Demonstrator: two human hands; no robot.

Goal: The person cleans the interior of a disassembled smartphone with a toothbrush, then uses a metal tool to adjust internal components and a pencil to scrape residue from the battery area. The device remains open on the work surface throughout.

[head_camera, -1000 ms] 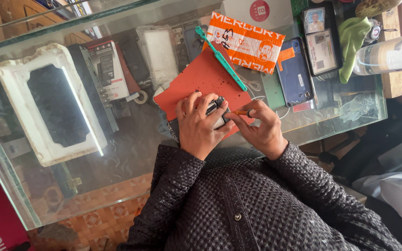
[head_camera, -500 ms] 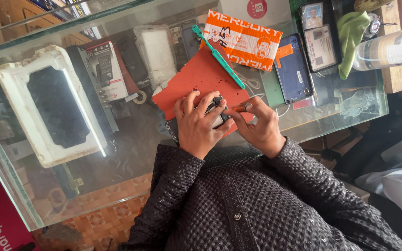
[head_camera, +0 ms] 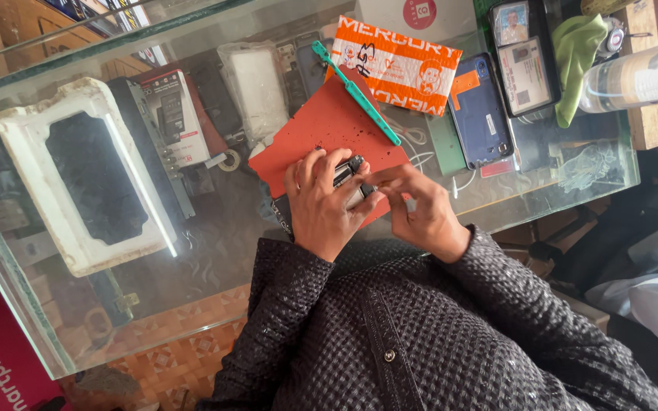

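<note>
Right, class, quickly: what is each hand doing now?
Left hand: closed around the small dark device.
Right hand: fingertips pinched at the device's edge; anything held cannot be told.

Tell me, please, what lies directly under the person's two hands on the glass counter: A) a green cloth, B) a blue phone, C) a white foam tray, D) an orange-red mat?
D: the left hand and right hand hold a small dark device over the orange-red mat; the other things lie apart from them.
</note>
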